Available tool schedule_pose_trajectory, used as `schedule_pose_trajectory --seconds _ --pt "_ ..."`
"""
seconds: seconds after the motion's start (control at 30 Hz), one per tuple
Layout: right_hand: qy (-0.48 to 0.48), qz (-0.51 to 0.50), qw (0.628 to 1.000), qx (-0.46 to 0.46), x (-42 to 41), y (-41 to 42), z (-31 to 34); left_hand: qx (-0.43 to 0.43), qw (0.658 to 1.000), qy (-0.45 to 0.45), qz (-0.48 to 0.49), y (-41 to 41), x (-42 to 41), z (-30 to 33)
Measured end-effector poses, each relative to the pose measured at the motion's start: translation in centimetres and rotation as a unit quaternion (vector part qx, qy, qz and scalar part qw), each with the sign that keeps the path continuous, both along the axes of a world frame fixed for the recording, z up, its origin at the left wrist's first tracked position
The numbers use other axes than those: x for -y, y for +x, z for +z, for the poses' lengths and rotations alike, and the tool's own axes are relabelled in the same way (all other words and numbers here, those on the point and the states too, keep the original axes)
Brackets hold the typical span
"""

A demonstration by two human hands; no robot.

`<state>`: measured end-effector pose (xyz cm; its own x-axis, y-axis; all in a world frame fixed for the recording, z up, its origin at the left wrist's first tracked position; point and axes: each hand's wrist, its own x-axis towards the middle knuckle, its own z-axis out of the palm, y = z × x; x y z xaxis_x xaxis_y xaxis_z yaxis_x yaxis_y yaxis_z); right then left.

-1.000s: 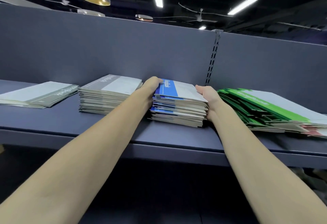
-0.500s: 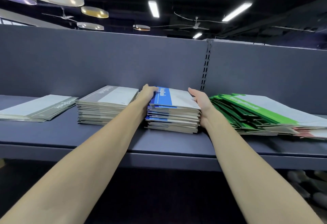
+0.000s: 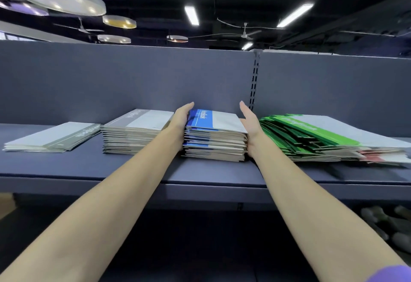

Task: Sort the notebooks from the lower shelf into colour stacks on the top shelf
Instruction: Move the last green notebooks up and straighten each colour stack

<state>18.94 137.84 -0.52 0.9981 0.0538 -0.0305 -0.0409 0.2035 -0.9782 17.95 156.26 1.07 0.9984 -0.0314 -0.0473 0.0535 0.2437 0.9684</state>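
Centrally on the top shelf (image 3: pixel 133 170), a blue notebook stack (image 3: pixel 214 141) sat between both flat hands: left hand (image 3: pixel 181 118), right hand (image 3: pixel 250 123), fingers straight and together against its sides. Thin, slippery covers probably slide; squeezing both sides low seemed safest.

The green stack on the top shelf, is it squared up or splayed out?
Splayed: the green stack's notebooks fan out sideways, edges staggered.

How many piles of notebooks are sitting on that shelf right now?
4. A low grey stack at far left, a taller grey stack beside it, the blue stack between both hands, and a slumped green stack at right; more may lie beyond the frame.
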Motion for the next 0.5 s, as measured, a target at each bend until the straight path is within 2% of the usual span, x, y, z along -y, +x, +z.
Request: schedule_pose_trajectory --seconds 0.17,0.33,0.5 --pt "0.005 0.048 0.999 -0.009 -0.1 0.2 0.3 0.0 1.0 0.018 -0.008 0.4 0.2 0.1" --pt "0.002 0.064 0.998 0.024 0.2 0.9 0.1 0.005 0.998 0.046 -0.032 0.3 0.0 0.0" --pt "-0.012 0.069 0.997 0.024 0.7 1.2 0.0 0.009 0.999 0.024 -0.02 0.4 0.1 0.0"
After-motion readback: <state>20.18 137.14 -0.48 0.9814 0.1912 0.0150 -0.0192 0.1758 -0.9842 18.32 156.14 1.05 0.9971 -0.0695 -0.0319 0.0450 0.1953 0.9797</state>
